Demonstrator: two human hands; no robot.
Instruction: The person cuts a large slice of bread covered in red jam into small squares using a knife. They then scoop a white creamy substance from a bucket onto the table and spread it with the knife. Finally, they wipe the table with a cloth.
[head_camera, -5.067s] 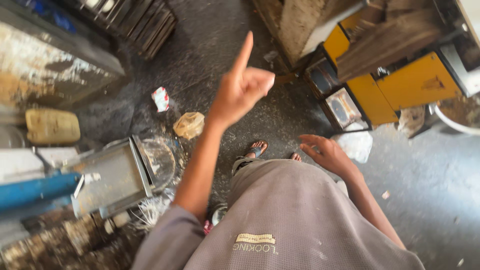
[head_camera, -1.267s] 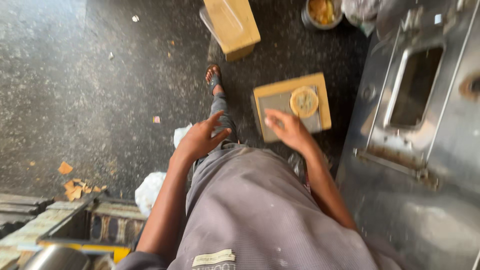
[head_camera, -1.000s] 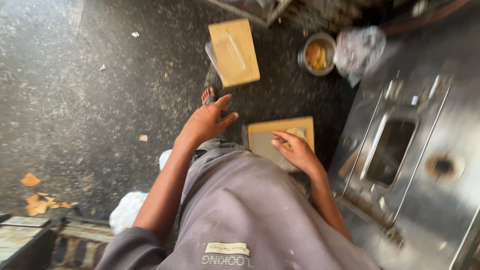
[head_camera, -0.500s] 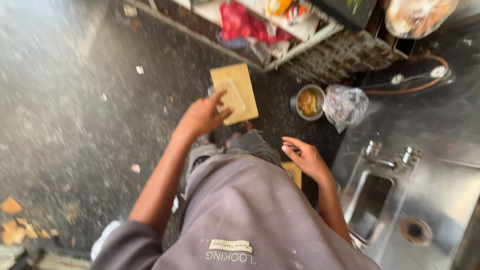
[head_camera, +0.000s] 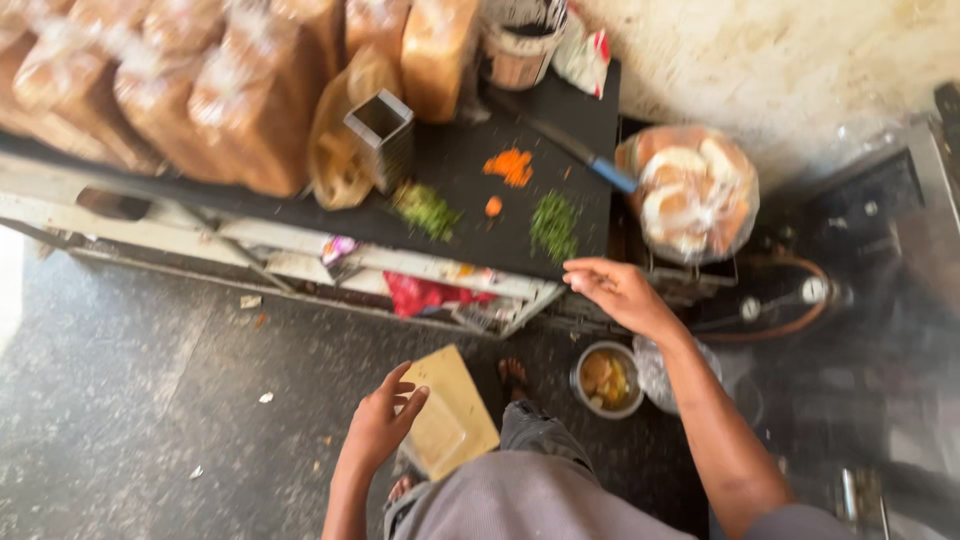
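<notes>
Spanning speckled dark floor, black counter.

My right hand is hovering at the counter's open front edge; chopped greens and, seemingly, bagged buns are crowding ahead.

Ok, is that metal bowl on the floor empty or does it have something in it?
Not empty: the metal bowl holds yellowish food.

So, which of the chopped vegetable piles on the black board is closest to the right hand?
The dark green pile, just above the right hand; the orange pile and light green pile lie farther left.
</notes>
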